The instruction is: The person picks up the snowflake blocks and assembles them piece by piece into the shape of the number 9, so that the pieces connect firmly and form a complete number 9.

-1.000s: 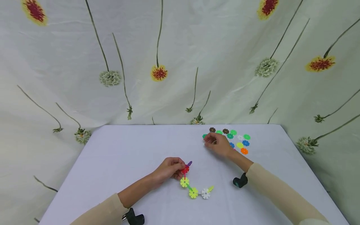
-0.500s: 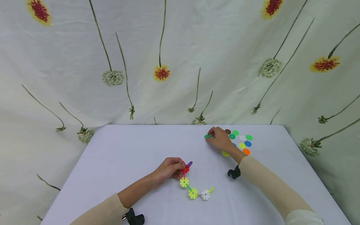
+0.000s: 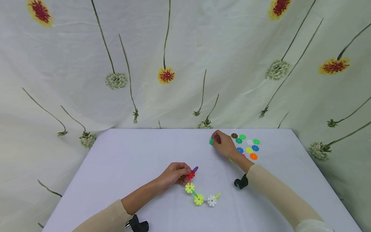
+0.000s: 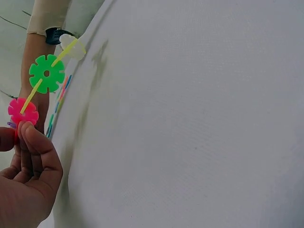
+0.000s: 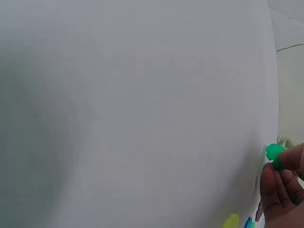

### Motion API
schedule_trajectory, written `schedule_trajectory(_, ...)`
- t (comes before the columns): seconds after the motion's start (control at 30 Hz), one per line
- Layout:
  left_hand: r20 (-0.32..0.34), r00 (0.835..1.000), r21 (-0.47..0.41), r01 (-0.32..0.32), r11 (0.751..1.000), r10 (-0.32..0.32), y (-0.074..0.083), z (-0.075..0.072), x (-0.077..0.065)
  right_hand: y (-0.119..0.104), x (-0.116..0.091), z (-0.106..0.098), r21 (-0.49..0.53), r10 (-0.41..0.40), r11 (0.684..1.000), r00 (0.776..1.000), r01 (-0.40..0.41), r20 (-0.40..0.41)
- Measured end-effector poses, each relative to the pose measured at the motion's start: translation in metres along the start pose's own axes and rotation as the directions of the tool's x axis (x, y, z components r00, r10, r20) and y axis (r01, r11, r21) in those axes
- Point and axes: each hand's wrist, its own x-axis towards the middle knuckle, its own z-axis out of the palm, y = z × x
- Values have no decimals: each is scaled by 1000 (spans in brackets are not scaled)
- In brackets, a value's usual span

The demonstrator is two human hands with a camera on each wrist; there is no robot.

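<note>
My left hand (image 3: 174, 174) pinches the red disc (image 3: 191, 174) of a chain of notched plastic discs between thumb and fingers. A purple disc (image 3: 195, 169) sticks out beyond the red one. Downward from the hand the chain runs through yellow-green discs (image 3: 198, 199) to a white disc (image 3: 212, 200) and a yellow one at its end. In the left wrist view a pink disc (image 4: 23, 111) and a green disc (image 4: 46, 74) show flat-on. Near the table's back edge my right hand (image 3: 224, 145) pinches a loose green notched disc (image 5: 275, 154).
Several loose notched discs lie right of and behind my right hand, among them an orange disc (image 3: 253, 156), a brown disc (image 3: 234, 136) and a blue disc (image 3: 255, 148). The white table (image 3: 130, 154) ends at a flowered cloth (image 3: 185, 96).
My right hand has closed its fingers on the green disc, which lay at its fingertips before, and tilts it up. The left hand and chain stay about where they were.
</note>
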Motion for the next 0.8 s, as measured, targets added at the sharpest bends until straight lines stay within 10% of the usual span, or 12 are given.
schedule_trajectory(0.8,-6,1000,8,15,1000,-15,1,8,6,-14,-64,5,418,64,896,976,-147,207)
